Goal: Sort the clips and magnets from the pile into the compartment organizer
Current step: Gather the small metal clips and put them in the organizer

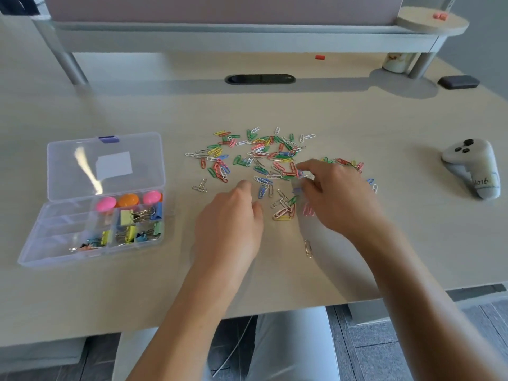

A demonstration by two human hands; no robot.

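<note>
Dozens of coloured paper clips (pixel 264 160) are scattered in a loose pile at the middle of the pale wooden desk (pixel 357 111), as seen from the head camera. At nine o'clock from the pile, well apart from it, a clear plastic compartment organizer (pixel 55 243) is laid with its lid (pixel 105 163) swung open toward twelve o'clock. Pink and orange round magnets (pixel 128 200) are held in its far compartments, and binder clips (pixel 137 224) in yellow, blue and green are gathered in the right-hand compartments nearer the person; the left compartments look bare. The left hand (pixel 231 226) is held at the six o'clock edge of the pile, fingers curled loosely under; whether anything is held in it cannot be told. The right hand (pixel 335 193) is placed over the four o'clock side of the pile, its thumb and forefinger pinched on a blurred blue paper clip (pixel 299 174). A single silver paper clip (pixel 308 248) is left apart at six o'clock, between the forearms. At three o'clock a white handheld controller (pixel 472 166) is seen, and at one o'clock a dark eraser-like block (pixel 458 81).
</note>
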